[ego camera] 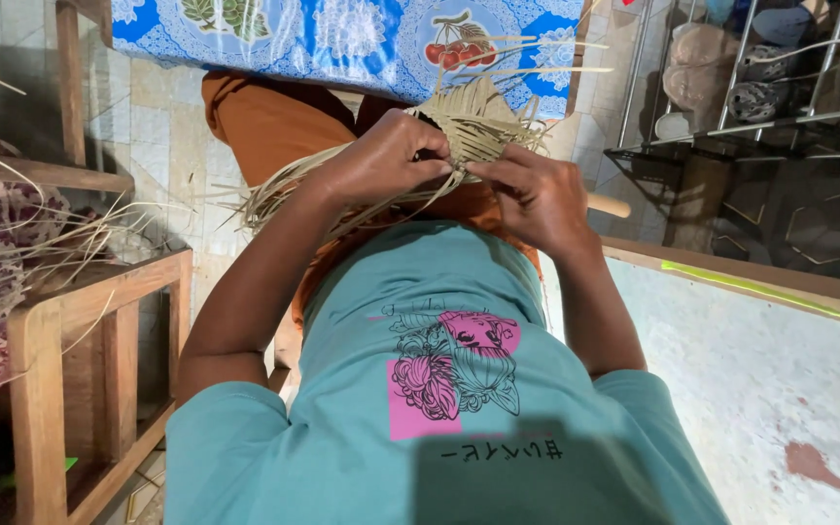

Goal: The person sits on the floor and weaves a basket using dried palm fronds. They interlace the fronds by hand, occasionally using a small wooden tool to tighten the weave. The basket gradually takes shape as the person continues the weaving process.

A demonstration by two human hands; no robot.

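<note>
Two hands are meeting over my lap, both working on a flat piece of pale, dry woven palm-leaf strips (pixel 473 126); my left hand (pixel 386 156) is curling over its near edge, fingers bent and pinching the strips against the thumb, while my right hand (pixel 535 194) is pressing in from the other side, its fingertips (pixel 483 171) narrowed onto a single strip just beside the left knuckles; the two hands are almost touching. The weave is sitting above my orange trousers (pixel 274 117), tilting away from me, and its loose ends are fanning out towards a blue floral plastic tablecloth (pixel 342 34) ahead; longer unwoven strands are trailing from under my left wrist down to the tiled floor. My teal printed shirt (pixel 439 389) is filling the foreground; a brown wooden chair frame (pixel 99 340) is standing to my left with more dry strands lying across it; a pale wooden board (pixel 751 369) is lying at my right, and a metal wire rack (pixel 760 87) is standing beyond it.
</note>
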